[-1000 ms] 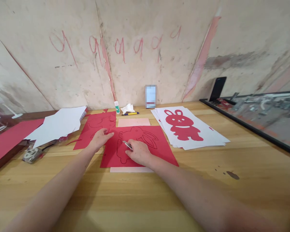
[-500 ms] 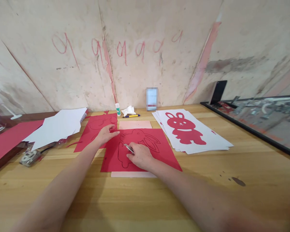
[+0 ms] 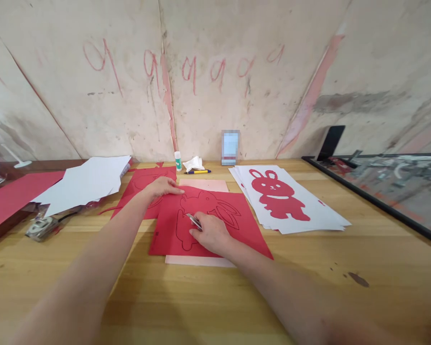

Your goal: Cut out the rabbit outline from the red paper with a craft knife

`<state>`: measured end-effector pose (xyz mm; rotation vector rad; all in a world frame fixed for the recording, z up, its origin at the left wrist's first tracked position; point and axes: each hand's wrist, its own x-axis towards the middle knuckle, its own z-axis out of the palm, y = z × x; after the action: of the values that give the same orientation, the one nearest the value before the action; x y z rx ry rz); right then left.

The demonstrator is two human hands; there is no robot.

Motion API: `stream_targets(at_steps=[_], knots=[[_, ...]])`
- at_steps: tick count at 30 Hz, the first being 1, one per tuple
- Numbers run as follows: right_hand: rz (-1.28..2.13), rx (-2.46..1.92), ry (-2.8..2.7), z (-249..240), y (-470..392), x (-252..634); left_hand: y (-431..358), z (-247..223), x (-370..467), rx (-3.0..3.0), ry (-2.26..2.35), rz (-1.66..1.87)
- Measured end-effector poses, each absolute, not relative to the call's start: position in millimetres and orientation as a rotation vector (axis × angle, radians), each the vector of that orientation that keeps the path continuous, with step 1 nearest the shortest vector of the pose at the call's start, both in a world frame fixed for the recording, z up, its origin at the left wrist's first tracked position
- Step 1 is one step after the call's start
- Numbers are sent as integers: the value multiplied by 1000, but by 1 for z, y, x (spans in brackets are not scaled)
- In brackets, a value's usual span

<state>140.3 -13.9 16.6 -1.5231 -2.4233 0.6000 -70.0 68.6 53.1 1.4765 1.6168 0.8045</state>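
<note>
A red sheet of paper (image 3: 251,244) with a rabbit outline drawn in dark lines lies in front of me over a pale pink board (image 3: 201,260). My right hand (image 3: 211,234) is closed around a craft knife (image 3: 194,221), its tip on the sheet by the outline. At the sheet's upper left corner, my left hand (image 3: 162,187) pinches the paper edge, which looks slightly raised. Beneath that hand, to the left, lies a second red sheet (image 3: 131,191) with drawn lines, partly covered by my wrist and the front sheet.
A red paper bunny (image 3: 278,199) lies on white sheets (image 3: 319,218) at right. Behind are a glue stick (image 3: 178,161), crumpled tissue (image 3: 194,164), yellow-blue pen (image 3: 197,171) and upright phone (image 3: 230,147). White papers (image 3: 82,182) and a tape measure (image 3: 42,228) lie left; a black-edged tray (image 3: 366,191) right.
My left hand has gone from spread fingers above the sheet's corner to pinching its edge. The craft knife stays at nearly the same spot. The whole view has shifted slightly.
</note>
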Motion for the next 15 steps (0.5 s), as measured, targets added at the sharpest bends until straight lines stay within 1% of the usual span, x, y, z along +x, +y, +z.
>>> stream_targets(at_steps=[6,10,15], knots=[[649,-1505,-2414,17,-14,140,24,34,-74,1228,1399,998],[637,-1509,-2418,18,-15,141,3,28,-72,1166,1330,944],[543,-1451,-2486,19,-21,141,-2,29,-63,1132,1308,895]])
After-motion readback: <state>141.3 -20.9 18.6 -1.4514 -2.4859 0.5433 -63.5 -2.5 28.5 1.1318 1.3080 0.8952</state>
